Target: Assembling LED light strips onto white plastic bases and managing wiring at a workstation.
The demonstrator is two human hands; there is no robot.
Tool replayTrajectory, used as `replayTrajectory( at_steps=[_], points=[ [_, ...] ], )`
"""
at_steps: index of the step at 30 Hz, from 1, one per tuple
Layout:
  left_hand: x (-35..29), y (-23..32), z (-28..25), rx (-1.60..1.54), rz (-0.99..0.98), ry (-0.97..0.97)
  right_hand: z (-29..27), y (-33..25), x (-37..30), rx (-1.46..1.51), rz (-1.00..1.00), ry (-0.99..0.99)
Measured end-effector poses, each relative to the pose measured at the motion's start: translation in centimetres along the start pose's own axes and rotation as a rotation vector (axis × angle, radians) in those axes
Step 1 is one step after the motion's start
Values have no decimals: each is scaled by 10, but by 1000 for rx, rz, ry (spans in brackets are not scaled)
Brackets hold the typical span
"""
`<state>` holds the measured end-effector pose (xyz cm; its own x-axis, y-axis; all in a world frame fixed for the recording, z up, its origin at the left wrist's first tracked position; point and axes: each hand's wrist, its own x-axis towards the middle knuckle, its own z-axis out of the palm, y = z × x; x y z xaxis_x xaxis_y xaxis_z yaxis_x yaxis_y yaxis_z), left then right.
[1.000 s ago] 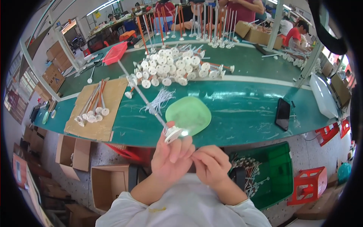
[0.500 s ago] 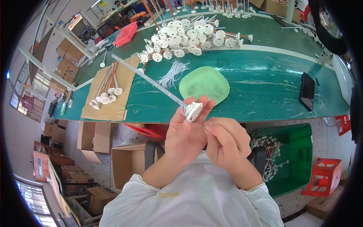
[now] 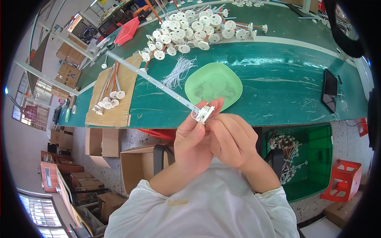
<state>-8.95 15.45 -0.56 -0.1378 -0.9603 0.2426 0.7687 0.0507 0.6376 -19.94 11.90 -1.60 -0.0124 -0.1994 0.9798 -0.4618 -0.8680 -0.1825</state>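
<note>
Item: we noted one slim grey light strip with small yellowish dots, slanting up and left over the bench from its white round base; the left hand grasped that base. The right hand met its lower right edge with fingers curled together; whether they pinched anything we could not tell. Markings: we found dark printing on a brown carton at the far left, and a pale label on a reddish panel. Surface: we listed a scuffed green bench carrying a pale green dish, a bundle of white wires, a cardboard sheet with several disc-ended rods, a dark phone and, behind, a heap of white discs beside a red tray. Room: we counted a green crate partly filled with similar rods, a red stool, an open box, speckled floor and a barred window.
</note>
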Motion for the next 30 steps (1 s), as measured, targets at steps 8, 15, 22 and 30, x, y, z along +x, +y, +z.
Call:
replayTrajectory(
  at_steps=[8,15,22,30],
  points=[
    [1,-5,1,-70,-56,70,-1,2,-5,-25,-20,-15],
    [10,19,-12,171,-21,92,-5,5,-6,109,133,-229],
    [36,226,-147,1613,324,850,-62,65,-19,-349,193,-144],
    [32,340,-266,2335,78,768,-76,94,-30,-524,467,-215]
  ],
)
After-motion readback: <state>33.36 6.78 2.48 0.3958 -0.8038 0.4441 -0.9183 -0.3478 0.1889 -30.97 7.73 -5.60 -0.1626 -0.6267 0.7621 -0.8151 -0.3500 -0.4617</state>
